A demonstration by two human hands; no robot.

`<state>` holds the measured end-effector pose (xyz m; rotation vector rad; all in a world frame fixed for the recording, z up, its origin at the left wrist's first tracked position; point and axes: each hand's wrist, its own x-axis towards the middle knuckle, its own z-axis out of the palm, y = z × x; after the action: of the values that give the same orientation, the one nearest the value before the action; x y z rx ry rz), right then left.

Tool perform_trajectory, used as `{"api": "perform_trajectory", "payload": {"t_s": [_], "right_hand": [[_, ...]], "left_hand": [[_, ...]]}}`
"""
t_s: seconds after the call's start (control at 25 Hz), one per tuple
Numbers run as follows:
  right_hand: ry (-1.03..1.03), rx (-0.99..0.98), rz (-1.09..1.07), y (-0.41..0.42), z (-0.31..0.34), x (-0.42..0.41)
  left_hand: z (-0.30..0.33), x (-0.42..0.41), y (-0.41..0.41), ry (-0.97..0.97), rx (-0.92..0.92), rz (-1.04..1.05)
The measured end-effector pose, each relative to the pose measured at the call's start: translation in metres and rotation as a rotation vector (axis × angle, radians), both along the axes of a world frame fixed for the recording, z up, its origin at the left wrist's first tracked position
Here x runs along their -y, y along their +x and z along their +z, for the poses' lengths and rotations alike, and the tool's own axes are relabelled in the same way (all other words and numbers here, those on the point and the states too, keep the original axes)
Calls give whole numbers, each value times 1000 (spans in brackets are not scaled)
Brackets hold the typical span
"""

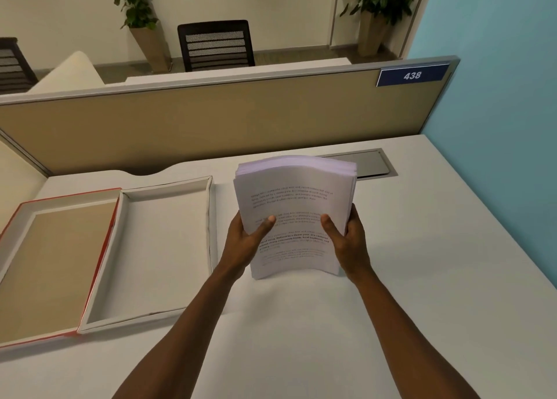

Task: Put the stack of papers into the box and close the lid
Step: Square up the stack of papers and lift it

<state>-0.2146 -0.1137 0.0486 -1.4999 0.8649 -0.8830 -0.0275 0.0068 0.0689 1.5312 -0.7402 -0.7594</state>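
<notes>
Both hands grip the papers (294, 215): the left hand (245, 242) clasps the left edge and the right hand (349, 242) the right edge, thumbs pressed on the printed top sheet. The stack is held above the desk (422, 263), bowed upward across its middle. Just left of it lies the open box (164, 248), its red-edged lid (57, 266) folded flat beside it.
</notes>
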Motion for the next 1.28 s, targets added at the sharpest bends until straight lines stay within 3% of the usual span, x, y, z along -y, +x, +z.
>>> {"api": "perform_trajectory", "payload": {"t_s": [0.44, 0.96, 1.28], "right_hand": [[-26, 34, -56, -15, -14, -15], [-110, -225, -31, -36, -34, -30], [-210, -330, 93, -23, 3, -35]], "left_hand": [[-10, -13, -17, -46, 66, 88], [-21, -33, -29, 28, 131, 84], [9, -55, -1, 133, 151, 83]]}}
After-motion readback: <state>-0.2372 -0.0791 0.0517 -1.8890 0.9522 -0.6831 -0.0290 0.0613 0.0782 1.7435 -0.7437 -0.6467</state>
